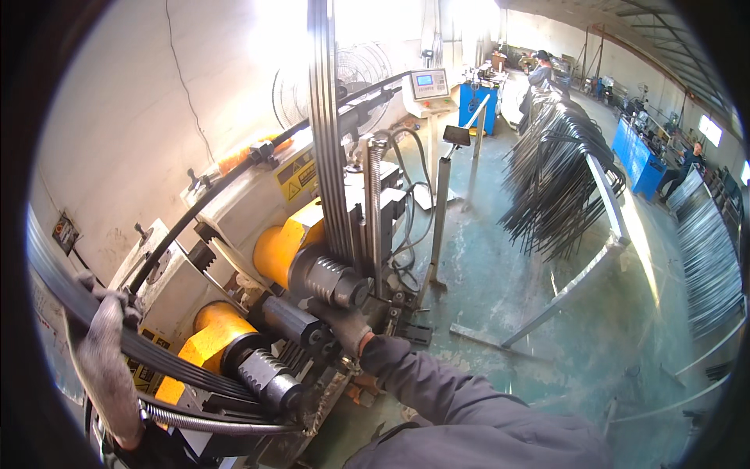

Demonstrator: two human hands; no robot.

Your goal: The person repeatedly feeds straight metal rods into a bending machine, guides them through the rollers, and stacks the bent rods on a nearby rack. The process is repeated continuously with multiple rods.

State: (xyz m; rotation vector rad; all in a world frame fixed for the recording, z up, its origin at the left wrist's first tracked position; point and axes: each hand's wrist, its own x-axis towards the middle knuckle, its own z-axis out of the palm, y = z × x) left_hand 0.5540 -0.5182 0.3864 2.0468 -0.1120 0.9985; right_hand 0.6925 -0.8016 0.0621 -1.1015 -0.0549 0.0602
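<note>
My left hand (105, 367), in a pale knit glove, is wrapped round a bundle of dark metal rods (183, 366) at the left. This bundle slants down to a lower ribbed steel roller (268, 379) beside an orange-yellow housing (211, 336). My right hand (349, 327), gloved too, reaches in between the lower roller and an upper ribbed roller (334, 281), next to a dark cylindrical block (291, 319). Its fingers are mostly hidden there. Several rods (322, 117) rise steeply from behind the upper roller, past a second orange-yellow housing (285, 246).
A coil spring (219, 423) runs below the left bundle, another spring (375, 211) stands upright. Beyond are a control panel (431, 84) on a post and a metal stand (562, 301) hung with bent dark rods (558, 172). Two people are farther off, near blue workbenches (637, 156).
</note>
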